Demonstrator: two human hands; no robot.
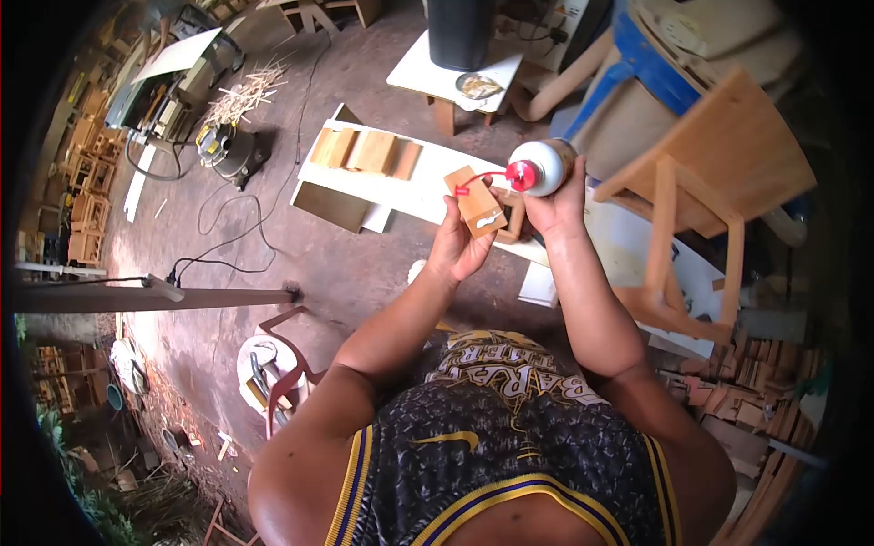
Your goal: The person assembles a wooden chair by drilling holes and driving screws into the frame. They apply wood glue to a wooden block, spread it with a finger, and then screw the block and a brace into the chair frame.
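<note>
My left hand (458,244) grips a small wooden block (475,207) by its lower edge, tilted toward me. A white smear of glue (490,220) lies on the block's near end. In my right hand (562,202) is a white glue bottle (552,166) with a red cap, tipped to the left. The cap's red strap reaches over the block to a small red tip cover (462,191) at its upper left edge. Behind the block, a wooden frame piece (513,217) rests on the white bench and is partly hidden.
Several wooden pieces (369,152) lie on the long white bench (428,187). A wooden chair (701,173) stands close on my right. At the left are a shop vacuum (228,155), loose cables (264,227) and a metal beam (155,297). A person stands far back left.
</note>
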